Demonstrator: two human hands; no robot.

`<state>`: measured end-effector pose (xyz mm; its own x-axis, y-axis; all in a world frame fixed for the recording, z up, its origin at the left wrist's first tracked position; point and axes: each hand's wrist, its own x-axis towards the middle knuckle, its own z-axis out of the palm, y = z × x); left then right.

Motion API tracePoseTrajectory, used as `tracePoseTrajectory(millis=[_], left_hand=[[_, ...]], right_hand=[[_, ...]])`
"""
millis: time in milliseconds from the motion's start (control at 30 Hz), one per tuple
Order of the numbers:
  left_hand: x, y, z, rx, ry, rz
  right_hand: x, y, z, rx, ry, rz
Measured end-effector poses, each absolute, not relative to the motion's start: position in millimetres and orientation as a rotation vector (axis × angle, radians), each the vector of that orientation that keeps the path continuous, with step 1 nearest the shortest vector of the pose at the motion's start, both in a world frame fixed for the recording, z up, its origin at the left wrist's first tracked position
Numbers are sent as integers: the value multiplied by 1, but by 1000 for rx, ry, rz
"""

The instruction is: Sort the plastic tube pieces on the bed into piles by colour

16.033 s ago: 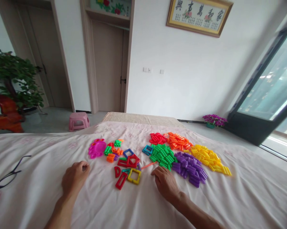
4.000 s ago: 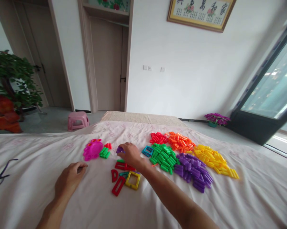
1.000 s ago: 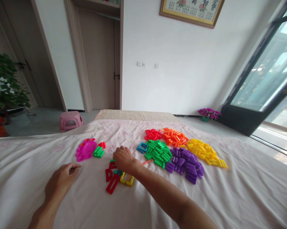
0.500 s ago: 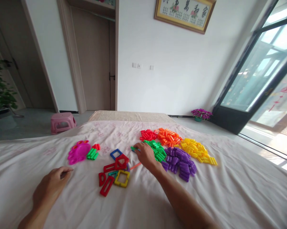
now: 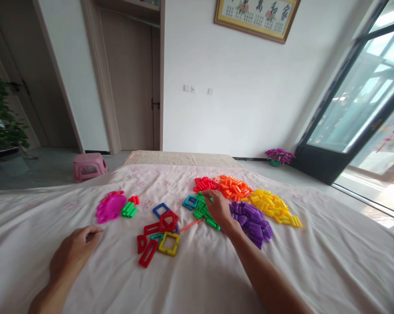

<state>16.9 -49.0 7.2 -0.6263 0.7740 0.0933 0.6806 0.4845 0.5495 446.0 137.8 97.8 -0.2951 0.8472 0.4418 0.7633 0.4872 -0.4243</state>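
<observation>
My right hand (image 5: 218,207) is over the pile of green plastic pieces (image 5: 201,207), fingers pointing down at its far edge. The hand itself hides the fingertips, so I cannot see whether a piece is between them. Just left of that pile lie blue and teal square frames (image 5: 190,202). My left hand (image 5: 77,246) rests on the cloth with fingers curled and nothing visible in them. Beyond it sits a magenta scalloped tray (image 5: 112,207), with a few green tubes (image 5: 129,210) and red tubes (image 5: 134,199) beside it.
Between the hands lie geometric frames, including a yellow square (image 5: 169,243) and a red rectangle (image 5: 149,254). Purple (image 5: 251,222), yellow (image 5: 273,207), orange (image 5: 234,187) and red piles (image 5: 203,184) surround the green one. An orange stick (image 5: 190,225) lies nearby on the wrinkled cloth (image 5: 210,270).
My right hand has moved right, from the blue and teal square frames to the green pile, uncovering the frames. My left hand has stayed in place; the view has shifted slightly.
</observation>
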Motion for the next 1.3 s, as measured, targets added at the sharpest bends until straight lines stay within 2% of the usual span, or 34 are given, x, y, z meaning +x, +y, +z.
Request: tracePoseTrajectory(millis=[333, 600, 1067, 1300], left_hand=[[18, -50, 8, 1280, 2523, 926], [23, -50, 15, 1249, 2527, 902], [23, -51, 15, 1299, 2526, 903], [17, -50, 8, 1275, 2501, 938]], right_hand=[[271, 92, 87, -838, -2679, 381], [181, 89, 74, -1038, -2698, 316], [191, 97, 76, -1097, -2644, 449], [279, 101, 90, -1092, -2446, 358]])
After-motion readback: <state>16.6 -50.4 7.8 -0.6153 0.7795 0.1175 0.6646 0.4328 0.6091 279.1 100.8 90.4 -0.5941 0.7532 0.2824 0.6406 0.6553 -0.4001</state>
